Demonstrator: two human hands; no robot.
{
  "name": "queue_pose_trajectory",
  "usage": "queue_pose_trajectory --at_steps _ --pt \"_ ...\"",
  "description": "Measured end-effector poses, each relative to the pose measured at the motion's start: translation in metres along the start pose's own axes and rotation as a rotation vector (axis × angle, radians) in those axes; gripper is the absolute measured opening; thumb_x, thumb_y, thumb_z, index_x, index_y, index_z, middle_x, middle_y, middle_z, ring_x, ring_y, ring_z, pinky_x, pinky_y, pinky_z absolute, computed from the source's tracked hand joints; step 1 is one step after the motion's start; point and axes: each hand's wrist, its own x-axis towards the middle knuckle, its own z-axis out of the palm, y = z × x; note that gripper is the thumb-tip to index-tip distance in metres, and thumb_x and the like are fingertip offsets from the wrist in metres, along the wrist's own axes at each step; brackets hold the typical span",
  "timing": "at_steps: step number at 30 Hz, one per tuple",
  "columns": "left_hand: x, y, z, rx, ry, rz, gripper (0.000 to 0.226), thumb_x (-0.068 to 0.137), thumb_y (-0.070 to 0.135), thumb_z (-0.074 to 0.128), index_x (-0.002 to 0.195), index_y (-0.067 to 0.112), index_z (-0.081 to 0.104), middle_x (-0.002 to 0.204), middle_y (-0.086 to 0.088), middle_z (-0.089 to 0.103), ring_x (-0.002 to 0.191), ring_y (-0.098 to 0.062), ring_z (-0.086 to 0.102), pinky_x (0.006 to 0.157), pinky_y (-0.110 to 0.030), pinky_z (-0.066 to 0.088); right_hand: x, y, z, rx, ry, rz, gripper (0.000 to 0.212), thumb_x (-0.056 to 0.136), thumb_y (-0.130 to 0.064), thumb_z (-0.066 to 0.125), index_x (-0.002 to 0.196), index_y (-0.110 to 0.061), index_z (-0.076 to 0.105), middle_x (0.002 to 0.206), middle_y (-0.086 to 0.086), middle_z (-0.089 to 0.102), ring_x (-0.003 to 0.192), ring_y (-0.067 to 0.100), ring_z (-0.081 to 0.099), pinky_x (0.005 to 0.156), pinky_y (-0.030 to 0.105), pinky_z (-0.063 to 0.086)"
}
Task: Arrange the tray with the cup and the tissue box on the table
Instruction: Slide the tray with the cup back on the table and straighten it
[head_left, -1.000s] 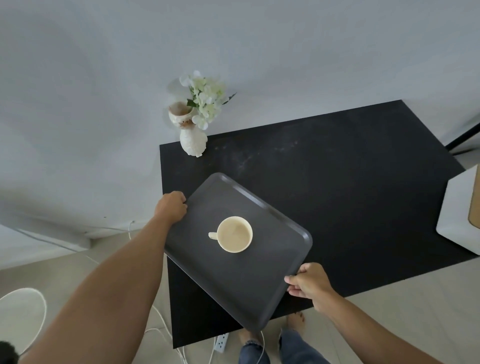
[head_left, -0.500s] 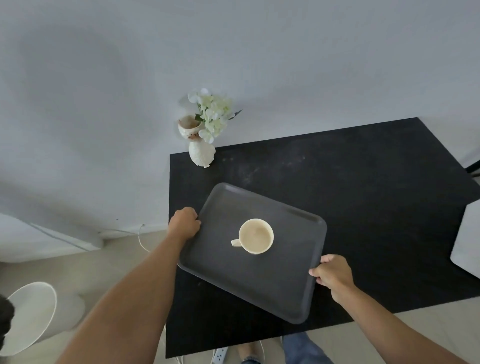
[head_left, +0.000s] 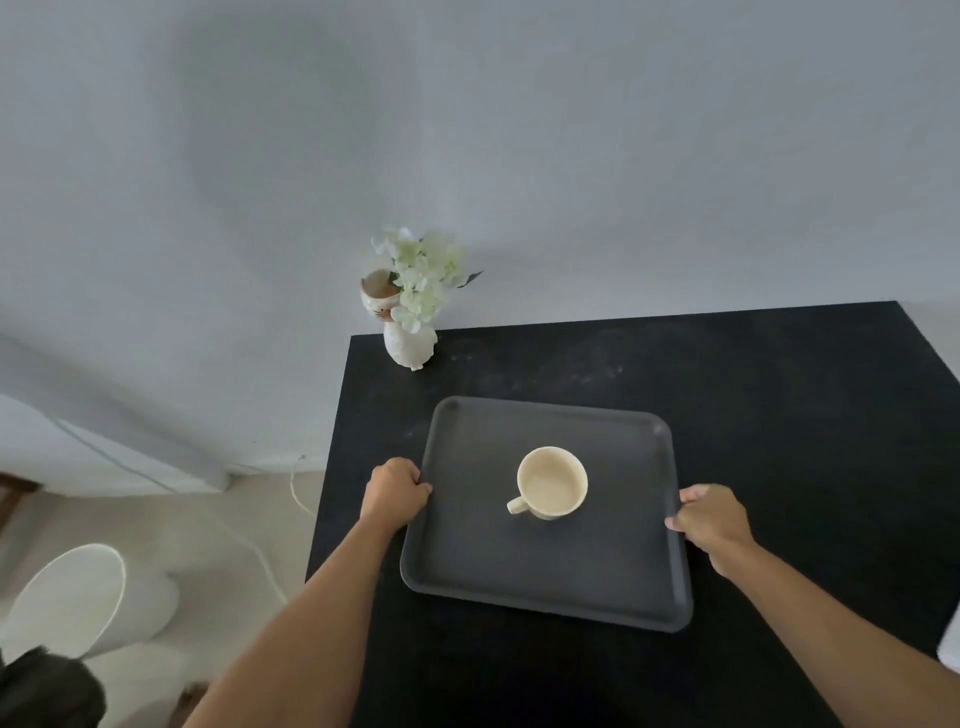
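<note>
A dark grey tray (head_left: 613, 571) lies over the black table (head_left: 779, 415), its sides now roughly square to the table edges. A cream cup (head_left: 551, 482) stands upright in the tray's middle, handle pointing to the near left. My left hand (head_left: 393, 491) grips the tray's left rim. My right hand (head_left: 712, 521) grips the right rim. I cannot tell whether the tray rests on the table or hovers just above it. No tissue box is in view.
A white vase with pale flowers (head_left: 410, 312) stands at the table's far left corner, against the wall. A white round bin (head_left: 88, 597) and a cable (head_left: 296, 488) lie on the floor to the left. A white object (head_left: 950, 644) peeks in at the right edge.
The tray with the cup has turned from a diagonal tilt to square with the table and moved further over it. Both hands kept their grip on the rims.
</note>
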Motion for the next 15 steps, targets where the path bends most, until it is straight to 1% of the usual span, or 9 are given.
queue_pose_trajectory --at_steps 1,4,7,9,12,15 --pt "0.002 0.004 0.002 -0.011 0.006 -0.011 0.019 0.085 0.017 0.07 0.071 0.009 0.062 0.063 0.004 0.056 0.059 -0.014 0.054 0.054 -0.026 0.041 0.008 -0.005 -0.004 -0.005 -0.004 -0.011 0.045 0.078 0.007 0.071 0.121 -0.003 0.062 0.116 0.019 0.066 0.099 0.029 0.063 0.085 0.042 0.054" --pt "0.009 0.016 0.007 -0.041 0.016 -0.043 0.02 0.085 0.017 0.07 0.069 0.011 0.06 0.065 0.002 0.058 0.063 -0.018 0.056 0.062 -0.029 0.044 0.029 -0.018 -0.013 -0.019 -0.014 -0.035 0.041 0.077 0.008 0.071 0.117 0.0 0.065 0.109 0.018 0.068 0.1 0.032 0.065 0.088 0.045 0.055" --pt "0.018 0.026 0.01 -0.043 0.017 -0.061 0.021 0.084 0.016 0.069 0.067 0.008 0.06 0.071 -0.005 0.063 0.069 -0.027 0.062 0.062 -0.031 0.047 0.042 -0.032 -0.019 -0.02 -0.024 -0.066 0.035 0.078 0.011 0.069 0.111 0.002 0.066 0.099 0.015 0.067 0.089 0.028 0.062 0.084 0.041 0.055" --pt "0.024 0.032 0.01 -0.051 0.021 -0.068 0.022 0.083 0.015 0.069 0.066 0.008 0.058 0.076 -0.011 0.067 0.073 -0.032 0.067 0.064 -0.033 0.053 0.05 -0.041 -0.021 -0.025 -0.029 -0.078 0.033 0.078 0.012 0.068 0.11 0.004 0.066 0.097 0.015 0.065 0.087 0.026 0.059 0.081 0.039 0.053" --pt "0.035 0.041 0.009 -0.061 0.028 -0.073 0.019 0.082 0.014 0.068 0.068 0.007 0.057 0.084 -0.016 0.069 0.076 -0.036 0.07 0.068 -0.039 0.059 0.062 -0.053 -0.024 -0.037 -0.021 -0.106 0.032 0.079 0.012 0.067 0.11 0.005 0.066 0.107 0.022 0.067 0.088 0.028 0.059 0.079 0.037 0.05" --pt "0.045 0.048 0.007 -0.059 0.033 -0.075 0.023 0.082 0.014 0.068 0.066 0.007 0.053 0.084 -0.017 0.069 0.074 -0.037 0.071 0.068 -0.043 0.061 0.075 -0.064 -0.026 -0.044 -0.017 -0.138 0.035 0.079 0.013 0.067 0.112 0.006 0.065 0.112 0.023 0.067 0.1 0.033 0.063 0.08 0.035 0.049"
